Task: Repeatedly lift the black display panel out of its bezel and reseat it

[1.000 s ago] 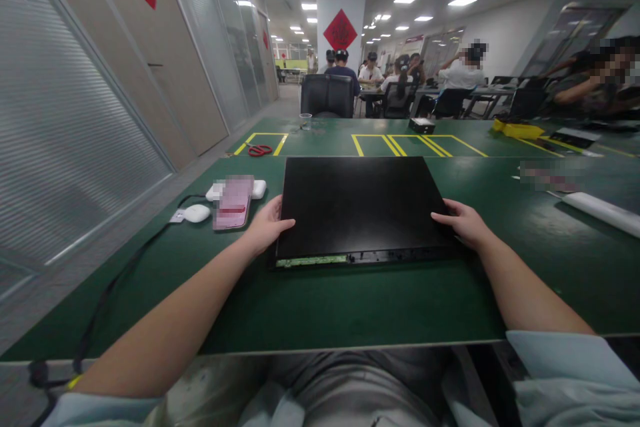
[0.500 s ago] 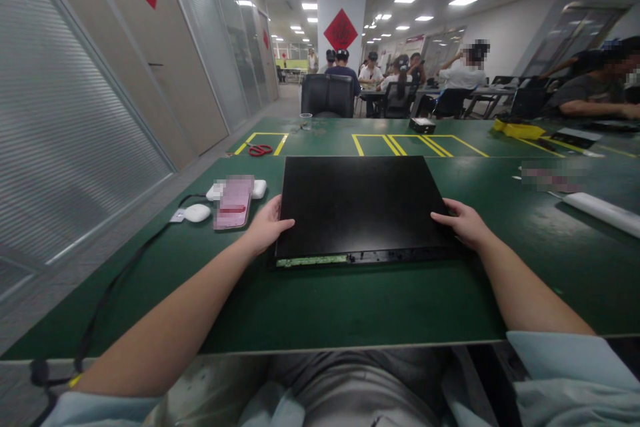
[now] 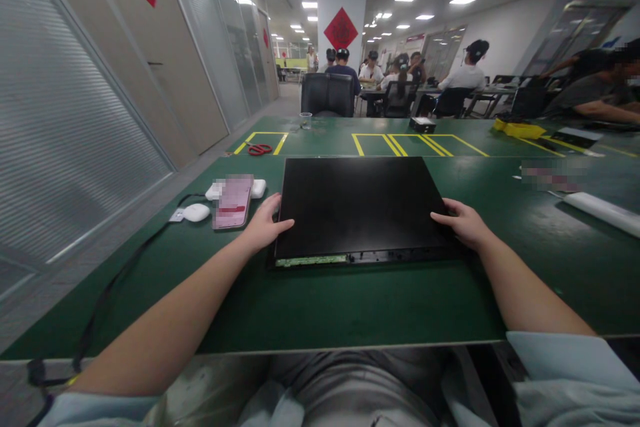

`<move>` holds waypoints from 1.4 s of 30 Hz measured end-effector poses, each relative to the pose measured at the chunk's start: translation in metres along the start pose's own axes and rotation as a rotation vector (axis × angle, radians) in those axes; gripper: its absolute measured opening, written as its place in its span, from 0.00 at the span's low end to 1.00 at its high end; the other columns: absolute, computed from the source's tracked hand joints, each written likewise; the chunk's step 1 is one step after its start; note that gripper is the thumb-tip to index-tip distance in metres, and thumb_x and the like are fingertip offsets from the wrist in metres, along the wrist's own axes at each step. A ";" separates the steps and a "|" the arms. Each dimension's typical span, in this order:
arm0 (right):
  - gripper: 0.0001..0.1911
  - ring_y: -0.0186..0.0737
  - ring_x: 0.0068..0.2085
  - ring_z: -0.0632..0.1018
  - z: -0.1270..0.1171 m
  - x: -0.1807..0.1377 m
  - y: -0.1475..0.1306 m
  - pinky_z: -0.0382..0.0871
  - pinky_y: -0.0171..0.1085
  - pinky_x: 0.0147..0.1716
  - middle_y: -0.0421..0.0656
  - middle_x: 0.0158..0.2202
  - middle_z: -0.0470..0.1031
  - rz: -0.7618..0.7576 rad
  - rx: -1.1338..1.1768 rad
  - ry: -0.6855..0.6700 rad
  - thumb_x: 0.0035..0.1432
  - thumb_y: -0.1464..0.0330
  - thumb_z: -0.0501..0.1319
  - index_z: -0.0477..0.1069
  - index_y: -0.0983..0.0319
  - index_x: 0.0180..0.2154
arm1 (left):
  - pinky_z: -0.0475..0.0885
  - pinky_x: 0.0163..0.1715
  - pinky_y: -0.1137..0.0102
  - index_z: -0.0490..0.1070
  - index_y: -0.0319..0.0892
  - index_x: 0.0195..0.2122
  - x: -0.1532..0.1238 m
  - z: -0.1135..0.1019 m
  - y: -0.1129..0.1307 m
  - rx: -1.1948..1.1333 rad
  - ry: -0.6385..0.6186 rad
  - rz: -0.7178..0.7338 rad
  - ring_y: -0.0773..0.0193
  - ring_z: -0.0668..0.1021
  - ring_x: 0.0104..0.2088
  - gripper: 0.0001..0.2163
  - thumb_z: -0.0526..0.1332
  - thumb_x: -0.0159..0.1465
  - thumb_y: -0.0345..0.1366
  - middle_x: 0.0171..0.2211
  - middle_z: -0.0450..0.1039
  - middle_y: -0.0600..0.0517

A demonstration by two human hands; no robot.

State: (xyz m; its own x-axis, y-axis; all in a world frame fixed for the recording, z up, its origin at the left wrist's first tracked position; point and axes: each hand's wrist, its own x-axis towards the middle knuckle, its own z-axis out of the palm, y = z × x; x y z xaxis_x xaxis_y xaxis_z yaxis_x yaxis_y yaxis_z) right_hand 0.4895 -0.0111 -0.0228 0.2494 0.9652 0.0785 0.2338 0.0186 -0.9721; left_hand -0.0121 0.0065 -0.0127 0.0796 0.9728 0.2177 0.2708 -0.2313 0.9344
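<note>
A big green tabletop (image 3: pixel 350 313) has a flat black panel (image 3: pixel 363 207) lying in its middle. The left hand (image 3: pixel 263 223) and right hand (image 3: pixel 463 221) hold its two sides. A pink phone (image 3: pixel 233 216) lies near the left hand.

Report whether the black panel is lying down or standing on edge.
Lying down: the black panel shows its broad face upward between the left hand and right hand.

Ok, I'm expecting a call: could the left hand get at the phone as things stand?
Probably yes: the phone lies near the left hand with nothing visible between them, though that hand would have to leave the black panel.
</note>
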 end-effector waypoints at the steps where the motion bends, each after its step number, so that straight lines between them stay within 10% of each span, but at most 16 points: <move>1: 0.31 0.56 0.48 0.84 0.000 0.000 0.000 0.78 0.54 0.54 0.44 0.45 0.85 -0.003 -0.007 -0.001 0.34 0.58 0.81 0.81 0.56 0.44 | 0.49 0.74 0.50 0.75 0.45 0.57 0.000 -0.001 -0.001 0.042 0.005 -0.004 0.40 0.60 0.73 0.33 0.76 0.47 0.36 0.70 0.63 0.42; 14: 0.27 0.57 0.47 0.83 0.000 0.000 -0.004 0.77 0.54 0.53 0.45 0.41 0.85 0.017 -0.059 -0.057 0.34 0.54 0.80 0.82 0.56 0.38 | 0.46 0.73 0.51 0.79 0.43 0.49 0.004 0.003 -0.001 0.219 0.014 -0.089 0.35 0.59 0.72 0.27 0.75 0.45 0.36 0.69 0.62 0.40; 21: 0.27 0.60 0.56 0.79 -0.008 0.012 0.011 0.72 0.56 0.59 0.49 0.55 0.80 -0.024 -0.183 0.014 0.34 0.54 0.79 0.84 0.57 0.39 | 0.45 0.73 0.46 0.78 0.44 0.37 0.008 0.008 0.000 0.280 0.039 -0.137 0.28 0.56 0.73 0.20 0.75 0.41 0.35 0.70 0.63 0.42; 30: 0.21 0.65 0.60 0.77 -0.007 0.012 0.009 0.66 0.58 0.64 0.51 0.61 0.76 0.018 -0.209 0.024 0.33 0.58 0.78 0.83 0.59 0.33 | 0.54 0.72 0.50 0.73 0.36 0.61 0.000 0.017 0.023 0.857 -0.139 -0.146 0.39 0.58 0.74 0.27 0.63 0.61 0.39 0.74 0.56 0.36; 42: 0.14 0.65 0.60 0.77 -0.008 0.014 0.009 0.66 0.58 0.64 0.50 0.58 0.79 0.027 -0.209 0.072 0.35 0.64 0.73 0.82 0.57 0.30 | 0.57 0.71 0.49 0.73 0.36 0.61 0.000 0.018 0.015 0.918 -0.133 -0.085 0.38 0.61 0.73 0.26 0.60 0.61 0.40 0.72 0.59 0.36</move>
State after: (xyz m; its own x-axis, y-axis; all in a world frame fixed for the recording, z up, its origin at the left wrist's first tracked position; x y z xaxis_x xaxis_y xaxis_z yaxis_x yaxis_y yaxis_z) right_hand 0.5026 0.0002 -0.0282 0.3229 0.9434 0.0764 0.4143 -0.0683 -0.9076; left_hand 0.0094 0.0031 -0.0039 0.1184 0.9904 0.0719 0.9289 -0.1360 0.3444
